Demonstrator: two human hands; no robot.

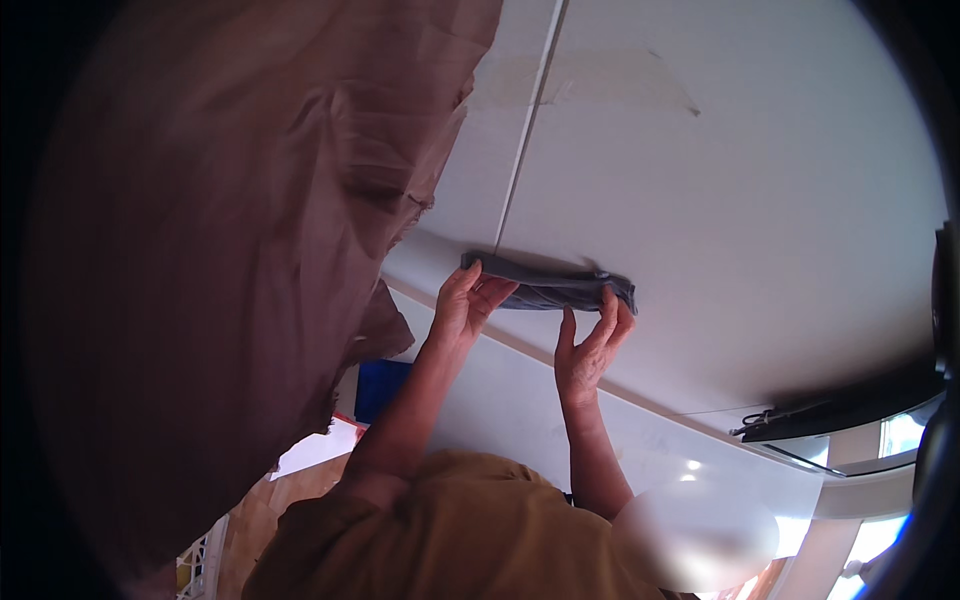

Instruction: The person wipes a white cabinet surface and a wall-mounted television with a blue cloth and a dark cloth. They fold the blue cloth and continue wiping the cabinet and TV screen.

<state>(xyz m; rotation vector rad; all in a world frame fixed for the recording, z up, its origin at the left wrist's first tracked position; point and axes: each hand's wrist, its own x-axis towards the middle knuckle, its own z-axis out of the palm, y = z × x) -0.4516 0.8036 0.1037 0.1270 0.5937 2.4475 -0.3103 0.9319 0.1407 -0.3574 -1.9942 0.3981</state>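
A folded strip of dark grey fabric [555,292] is between my hands at the near side of a pale tabletop [750,195]. It has a band along its far edge and a small button-like spot near the right end. My left hand [466,300] pinches the band's left end, thumb on top and fingers curled below. At the other end, the fingertips of my right hand [589,349] lie on the fabric, and its thumb meets the near edge. The underside of the strip is hidden.
Large brown crumpled fabric [247,225] with frayed edges fills the left side. A straight seam [529,124] crosses the tabletop. To the right is a dark flat object [847,409] with a cable. A blue item [381,390] and a white openwork basket [202,559] are lower left.
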